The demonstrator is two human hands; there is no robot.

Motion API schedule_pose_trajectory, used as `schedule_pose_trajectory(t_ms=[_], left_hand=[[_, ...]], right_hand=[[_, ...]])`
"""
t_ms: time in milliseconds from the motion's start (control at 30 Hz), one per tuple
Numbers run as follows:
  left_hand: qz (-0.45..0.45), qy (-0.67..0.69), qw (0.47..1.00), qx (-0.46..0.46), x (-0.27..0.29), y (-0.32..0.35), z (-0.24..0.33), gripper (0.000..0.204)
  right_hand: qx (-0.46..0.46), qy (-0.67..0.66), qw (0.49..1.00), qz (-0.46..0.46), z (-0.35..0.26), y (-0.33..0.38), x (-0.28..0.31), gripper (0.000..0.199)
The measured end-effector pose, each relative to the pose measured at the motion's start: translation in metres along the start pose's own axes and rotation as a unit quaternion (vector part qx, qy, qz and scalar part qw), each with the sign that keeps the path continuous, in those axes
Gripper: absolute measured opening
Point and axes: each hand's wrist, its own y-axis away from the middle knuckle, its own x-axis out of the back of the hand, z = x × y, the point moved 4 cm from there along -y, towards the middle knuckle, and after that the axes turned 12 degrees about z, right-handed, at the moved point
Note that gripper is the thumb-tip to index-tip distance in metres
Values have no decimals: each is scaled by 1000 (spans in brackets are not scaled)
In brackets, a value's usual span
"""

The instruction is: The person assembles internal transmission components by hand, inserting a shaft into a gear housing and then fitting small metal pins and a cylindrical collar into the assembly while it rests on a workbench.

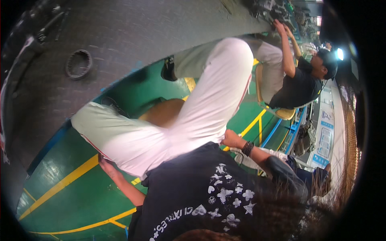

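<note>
My left hand (107,165) is down beside my left thigh, its fingers mostly hidden by the white trousers (209,96). At my right hip, my right hand (232,139) is closed against the trouser cloth. What it grips, if anything, is hidden. A dark beaded bracelet (248,148) circles the right wrist. Between my spread legs shows a round brown stool seat (167,113). Away from both hands, a metal ring (79,64) lies on the grey worktable (116,36).
To the right a co-worker in a black shirt (292,89) sits at the same table, hands raised to metal parts (277,12). Yellow lines (68,182) cross the green floor (80,197). A long tool (52,22) lies at the table's far left.
</note>
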Motion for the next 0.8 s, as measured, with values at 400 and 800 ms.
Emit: schedule_pose_trajectory(t_ms=[400,800], left_hand=[[75,-100,992,10,-11,33,54,60],[48,-154,984,-76,-32,52,123,62]], right_hand=[[104,-136,955,243,9,13,9,24],[166,-187,945,-212,74,-77,-41,43]])
